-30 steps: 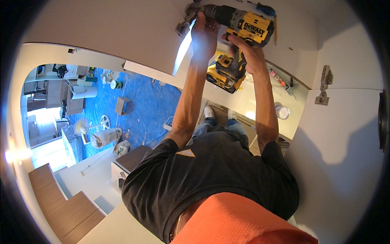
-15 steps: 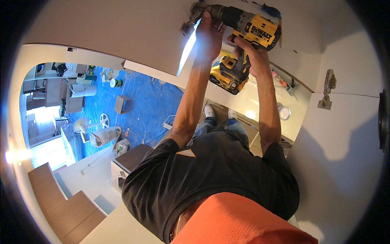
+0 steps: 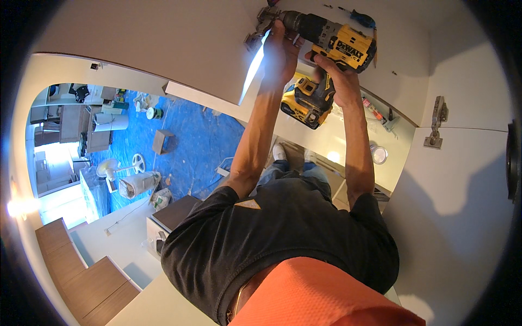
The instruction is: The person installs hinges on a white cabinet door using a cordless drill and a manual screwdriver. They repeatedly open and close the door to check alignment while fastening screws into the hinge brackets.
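Note:
A yellow-and-black cordless drill [image 3: 350, 46] points left at a metal hinge [image 3: 261, 27] on a pale cabinet panel [image 3: 163, 30]. My right hand [image 3: 340, 81] is closed round the drill's handle, the battery hanging beneath. My left hand [image 3: 280, 54] is closed beside the chuck and hinge, thumb uppermost; what its fingertips grip is hidden. A blue-handled screwdriver [image 3: 361, 17] lies beyond the drill, near some small loose hardware.
Right, a white door [image 3: 462, 163] carries another hinge [image 3: 435, 125]. Below the drill, a pale shelf [image 3: 353, 141] holds tools and a round tin [image 3: 379, 154]. Far left, a room with blue floor sheeting [image 3: 201, 141] contains a fan [image 3: 109, 168], boxes and clutter.
The drill and both hands have shifted a little right and downward in the picture. My grip on the drill looks the same.

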{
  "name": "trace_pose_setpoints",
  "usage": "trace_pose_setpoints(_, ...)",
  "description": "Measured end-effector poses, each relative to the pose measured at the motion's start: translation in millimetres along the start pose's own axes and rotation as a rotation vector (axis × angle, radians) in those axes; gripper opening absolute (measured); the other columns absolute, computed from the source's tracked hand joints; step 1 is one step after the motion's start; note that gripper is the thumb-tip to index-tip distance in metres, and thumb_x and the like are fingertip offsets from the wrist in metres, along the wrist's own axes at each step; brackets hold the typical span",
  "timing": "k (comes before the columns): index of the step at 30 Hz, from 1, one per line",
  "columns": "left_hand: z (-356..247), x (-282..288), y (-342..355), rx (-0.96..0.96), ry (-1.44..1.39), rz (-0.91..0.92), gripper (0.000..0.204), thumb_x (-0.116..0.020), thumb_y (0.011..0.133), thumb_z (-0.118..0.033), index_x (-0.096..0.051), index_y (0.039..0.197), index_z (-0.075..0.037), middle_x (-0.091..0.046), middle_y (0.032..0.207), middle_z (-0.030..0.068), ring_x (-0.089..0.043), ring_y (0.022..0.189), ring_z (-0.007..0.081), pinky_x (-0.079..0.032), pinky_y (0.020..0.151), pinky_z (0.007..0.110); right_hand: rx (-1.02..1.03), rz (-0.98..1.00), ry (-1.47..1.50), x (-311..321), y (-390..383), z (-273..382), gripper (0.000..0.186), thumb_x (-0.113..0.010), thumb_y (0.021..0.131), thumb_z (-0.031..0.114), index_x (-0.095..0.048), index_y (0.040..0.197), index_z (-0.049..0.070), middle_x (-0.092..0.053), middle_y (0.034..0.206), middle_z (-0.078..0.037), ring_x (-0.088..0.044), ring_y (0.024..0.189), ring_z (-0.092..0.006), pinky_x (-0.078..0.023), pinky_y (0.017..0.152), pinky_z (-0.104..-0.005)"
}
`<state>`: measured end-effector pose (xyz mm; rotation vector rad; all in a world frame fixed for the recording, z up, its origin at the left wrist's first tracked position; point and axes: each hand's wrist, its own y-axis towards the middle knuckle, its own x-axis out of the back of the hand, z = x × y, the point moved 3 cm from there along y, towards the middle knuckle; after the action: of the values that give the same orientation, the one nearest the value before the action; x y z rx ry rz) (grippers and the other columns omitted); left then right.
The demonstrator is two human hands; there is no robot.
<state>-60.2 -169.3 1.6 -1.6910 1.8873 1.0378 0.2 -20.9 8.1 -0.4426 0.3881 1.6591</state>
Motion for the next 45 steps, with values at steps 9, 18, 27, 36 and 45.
trace_pose_setpoints(9, 4.0, -0.1, 0.9, 0.026, -0.065, 0.016, 0.049, -0.044, 0.106, -0.042, -0.055, 0.130, -0.001, -0.064, 0.126, 0.0112, -0.059, 0.117, 0.0228, -0.044, 0.107, 0.038, -0.004, 0.013, -0.027, 2.5, 0.0, 3.8, 0.023, -0.079, 0.085, 0.014, -0.070, 0.101, 0.001, -0.071, 0.089, -0.006, -0.061, 0.063, -0.0124, -0.050, 0.056, -0.0266)
trace_pose_setpoints(18, -1.3, -7.0, 1.8, 0.000, -0.047, 0.079, 0.044, -0.060, 0.099, -0.046, -0.058, 0.129, -0.013, -0.064, 0.125, 0.0018, -0.056, 0.120, 0.0176, -0.042, 0.103, 0.040, -0.022, 0.044, -0.257, 10.9, 8.0, 16.6, 0.025, -0.079, 0.084, 0.016, -0.070, 0.104, 0.003, -0.073, 0.095, -0.007, -0.060, 0.062, -0.0109, -0.049, 0.056, -0.0227)
trace_pose_setpoints(27, 3.1, -3.4, -5.1, -0.009, -0.114, 0.041, 0.048, -0.060, 0.099, -0.044, -0.051, 0.135, -0.013, -0.057, 0.131, 0.0031, -0.052, 0.124, 0.0211, -0.040, 0.108, 0.042, -0.051, 0.034, -0.111, 6.7, 2.2, 20.8, 0.024, -0.079, 0.085, 0.014, -0.070, 0.104, 0.004, -0.073, 0.095, -0.008, -0.060, 0.061, -0.0113, -0.048, 0.054, -0.0231)
trace_pose_setpoints(36, 4.5, 2.5, -1.1, 0.013, -0.358, -0.003, 0.039, -0.064, 0.097, -0.031, -0.058, 0.128, -0.008, -0.061, 0.133, 0.0078, -0.052, 0.128, 0.0242, -0.043, 0.112, 0.041, 0.008, 0.085, -0.123, 11.6, 9.4, 23.7, 0.024, -0.078, 0.085, 0.013, -0.070, 0.104, 0.003, -0.074, 0.095, -0.008, -0.059, 0.061, -0.0108, -0.048, 0.054, -0.0221)
trace_pose_setpoints(45, 2.2, -5.7, 3.5, 0.002, -0.383, 0.054, 0.041, -0.064, 0.097, -0.033, -0.058, 0.128, -0.007, -0.061, 0.133, 0.0072, -0.052, 0.128, 0.0228, -0.042, 0.112, 0.038, -0.011, 0.056, -0.155, 13.2, 12.3, 26.4, 0.026, -0.077, 0.085, 0.016, -0.070, 0.105, 0.002, -0.071, 0.090, -0.006, -0.058, 0.061, -0.0106, -0.047, 0.054, -0.0231)
